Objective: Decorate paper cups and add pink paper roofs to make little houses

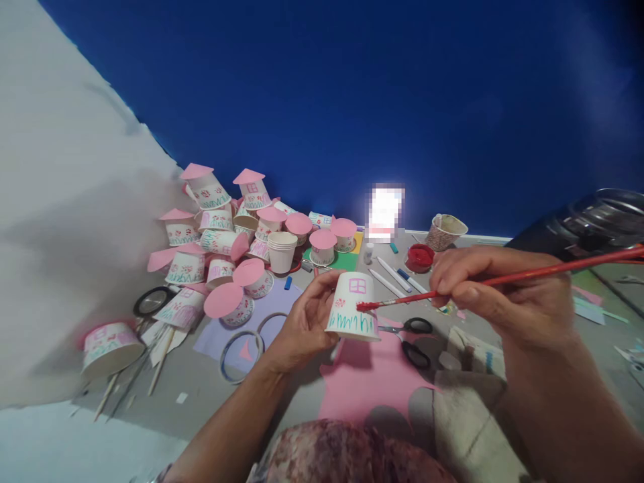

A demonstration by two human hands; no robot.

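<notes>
Head view. The left hand holds an inverted paper cup above the near middle of the tabletop. Its grip is closed around the cup wall, thumb on the near side. The cup carries a pink window and green strokes along its rim.

The right hand holds a red paintbrush. Its grip pinches the handle, and the red bristle tip touches the cup wall.

A pink paper sheet lies below the cup, with scissors just beside it. A red paint pot stands near the far edge. Pink-roofed cup houses are piled at the far left.
</notes>
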